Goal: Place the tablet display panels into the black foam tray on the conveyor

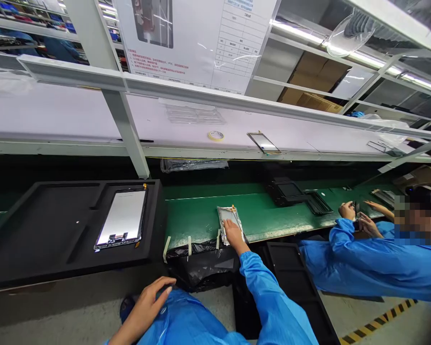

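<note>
My right hand (233, 234) reaches out in a blue sleeve and rests on a flat silver panel (229, 216) lying on the green belt (201, 211); its fingers lie on the panel's near end. My left hand (151, 299) sits low on my blue-clad lap, fingers curved with nothing visible in them. A black foam tray (39, 230) stands at the left and holds a screen panel (122, 218) with its glossy face up.
A co-worker in blue (362, 258) at the right handles a small part with both hands. Stacked black trays (294, 191) sit on the belt. On the white shelf lie a tape roll (216, 135) and another panel (264, 142). A black bag (201, 263) hangs below the belt.
</note>
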Tool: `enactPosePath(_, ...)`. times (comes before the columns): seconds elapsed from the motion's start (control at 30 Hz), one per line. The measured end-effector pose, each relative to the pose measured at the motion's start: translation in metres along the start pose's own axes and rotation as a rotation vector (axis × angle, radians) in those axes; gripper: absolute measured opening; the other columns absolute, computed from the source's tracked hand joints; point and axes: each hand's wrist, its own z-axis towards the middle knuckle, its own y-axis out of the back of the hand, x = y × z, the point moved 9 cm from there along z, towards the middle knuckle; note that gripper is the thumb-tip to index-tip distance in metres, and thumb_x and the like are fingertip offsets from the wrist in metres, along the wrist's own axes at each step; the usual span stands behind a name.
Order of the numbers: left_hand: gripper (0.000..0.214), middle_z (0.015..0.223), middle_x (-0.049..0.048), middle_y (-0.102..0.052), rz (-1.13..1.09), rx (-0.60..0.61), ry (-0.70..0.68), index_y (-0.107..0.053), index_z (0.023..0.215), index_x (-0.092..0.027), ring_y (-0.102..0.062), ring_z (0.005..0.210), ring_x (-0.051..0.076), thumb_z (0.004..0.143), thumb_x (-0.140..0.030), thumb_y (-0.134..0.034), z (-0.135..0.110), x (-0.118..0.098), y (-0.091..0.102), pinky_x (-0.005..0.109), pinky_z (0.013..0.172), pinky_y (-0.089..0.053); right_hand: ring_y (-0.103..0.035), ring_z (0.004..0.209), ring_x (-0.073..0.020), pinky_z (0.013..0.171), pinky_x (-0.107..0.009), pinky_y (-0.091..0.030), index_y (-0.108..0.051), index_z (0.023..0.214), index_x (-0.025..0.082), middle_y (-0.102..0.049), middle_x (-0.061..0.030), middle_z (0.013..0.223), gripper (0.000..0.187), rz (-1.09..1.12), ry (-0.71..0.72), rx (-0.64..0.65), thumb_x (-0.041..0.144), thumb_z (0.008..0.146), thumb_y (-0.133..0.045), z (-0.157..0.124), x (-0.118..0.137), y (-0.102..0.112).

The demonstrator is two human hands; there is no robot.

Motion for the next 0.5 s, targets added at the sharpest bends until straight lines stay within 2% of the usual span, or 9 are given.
enactPosePath(0.07, 0.051, 0.12, 0.0143, -0.077, -0.328, 0.063, 0.171, -0.074, 0.116, -0.021, -0.072, 0.113, 0.032, 0.086, -0.062, -0.067, 0.016, 0.013, -0.015, 0.049, 0.103, -0.055, -0.063, 0.129, -0.0242, 0.11, -0.039, -0.05, -0.049, 0.151, 0.014, -0.062, -0.0169, 0.144, 0.054, 0.105, -0.04, -0.149, 0.011, 0.101, -0.03, -0.009, 0.002, 0.035)
enactPosePath(0.13, 0.065, 0.127, 0.0194, -0.073, -0.696, 0.128, 0.358, -0.065, 0.126, -0.017, -0.071, 0.116, 0.034, 0.083, -0.065, -0.07, 0.034, 0.018, -0.036, 0.051, 0.105, -0.052, -0.069, 0.119, -0.0226, 0.104, -0.038, -0.055, -0.055, 0.147, 0.016, -0.069, -0.0135, 0.135, 0.051, 0.247, 0.017, -0.333, 0.017, 0.104, -0.027, -0.035, 0.025, 0.062)
enactPosePath(0.2, 0.074, 0.13, 0.0229, -0.069, -0.966, 0.178, 0.509, -0.054, 0.134, -0.014, -0.07, 0.118, 0.035, 0.085, -0.069, -0.064, 0.05, 0.013, -0.058, 0.056, 0.106, -0.05, -0.067, 0.124, -0.0228, 0.106, -0.038, -0.055, -0.059, 0.142, 0.016, -0.069, -0.0131, 0.135, 0.049, 0.333, 0.207, -0.498, 0.017, 0.104, -0.029, -0.078, 0.072, 0.077)
enactPosePath(0.27, 0.075, 0.124, 0.0213, -0.069, -1.083, 0.204, 0.561, -0.05, 0.135, -0.015, -0.072, 0.112, 0.035, 0.089, -0.073, -0.054, 0.063, 0.004, -0.073, 0.057, 0.102, -0.051, -0.061, 0.131, -0.0238, 0.109, -0.04, -0.053, -0.056, 0.144, 0.014, -0.068, -0.0134, 0.137, 0.047, 0.349, 0.416, -0.604, 0.016, 0.103, -0.033, -0.129, 0.129, 0.08)
enactPosePath(0.3, 0.07, 0.119, 0.0189, -0.071, -1.098, 0.205, 0.555, -0.051, 0.134, -0.016, -0.073, 0.108, 0.032, 0.092, -0.071, -0.05, 0.068, -0.001, -0.078, 0.055, 0.1, -0.053, -0.06, 0.132, -0.0245, 0.109, -0.04, -0.053, -0.054, 0.145, 0.013, -0.068, -0.0134, 0.137, 0.046, 0.354, 0.485, -0.616, 0.017, 0.102, -0.037, -0.152, 0.154, 0.077)
enactPosePath(0.37, 0.053, 0.111, 0.0133, -0.075, -1.105, 0.224, 0.539, -0.056, 0.13, -0.017, -0.075, 0.104, 0.029, 0.099, -0.06, -0.047, 0.07, -0.007, -0.087, 0.049, 0.097, -0.056, -0.061, 0.128, -0.0255, 0.105, -0.041, -0.054, -0.054, 0.144, 0.016, -0.069, -0.0111, 0.135, 0.043, 0.352, 0.541, -0.546, 0.023, 0.102, -0.047, -0.182, 0.192, 0.068)
enactPosePath(0.43, 0.041, 0.105, 0.01, -0.078, -1.117, 0.295, 0.607, -0.061, 0.128, -0.018, -0.077, 0.096, 0.028, 0.101, -0.047, -0.049, 0.06, -0.008, -0.099, 0.044, 0.09, -0.061, -0.061, 0.12, -0.0253, 0.1, -0.04, -0.055, -0.056, 0.14, 0.022, -0.068, -0.0077, 0.134, 0.042, 0.326, 0.578, -0.41, 0.039, 0.101, -0.057, -0.197, 0.211, 0.06)
enactPosePath(0.5, 0.04, 0.105, 0.0104, -0.08, -1.156, 0.402, 0.735, -0.063, 0.13, -0.017, -0.079, 0.084, 0.03, 0.097, -0.039, -0.059, 0.043, -0.009, -0.112, 0.043, 0.08, -0.065, -0.058, 0.115, -0.0233, 0.098, -0.037, -0.053, -0.058, 0.136, 0.025, -0.064, -0.0051, 0.138, 0.047, 0.304, 0.629, -0.29, 0.053, 0.098, -0.061, -0.205, 0.214, 0.057)
